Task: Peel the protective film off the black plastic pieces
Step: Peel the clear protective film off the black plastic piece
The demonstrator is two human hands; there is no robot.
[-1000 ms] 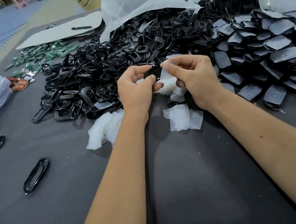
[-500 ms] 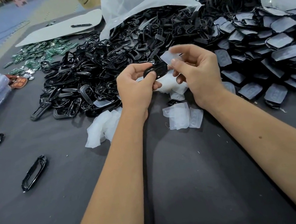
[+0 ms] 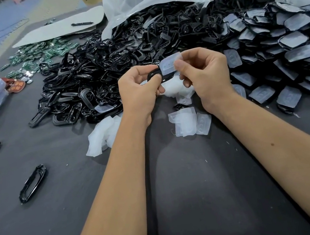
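While the left hand (image 3: pixel 139 88) grips one black plastic piece (image 3: pixel 156 75) with curled fingers and the thumb on top, the right hand (image 3: pixel 203 73) pinches the pale protective film (image 3: pixel 170 65) between thumb and forefinger and holds it lifted above the piece. Both hands are in the air over the middle of the worktop (image 3: pixel 192 192), a little toward its far edge. The lower edge of the film seems to be still on the piece, but I cannot tell this for sure.

I think the peeling of this piece is almost complete, and the risks come from the last pull. If the right hand pulls too fast or sideways, the thin film may tear and leave a strip on the glossy surface, which is hard to catch again. The left hand holds the piece only by one end, so a strong pull could twist it out of the fingers, and it would fall among the loose films (image 3: pixel 189 121) lying just under the hands.

A mix-up is also possible. The heap of bare black frames (image 3: pixel 91 82) lies toward the left, and the pile of pieces still covered with film (image 3: pixel 285 50) lies toward the right edge. A peeled piece dropped on the wrong side would be hard to find.
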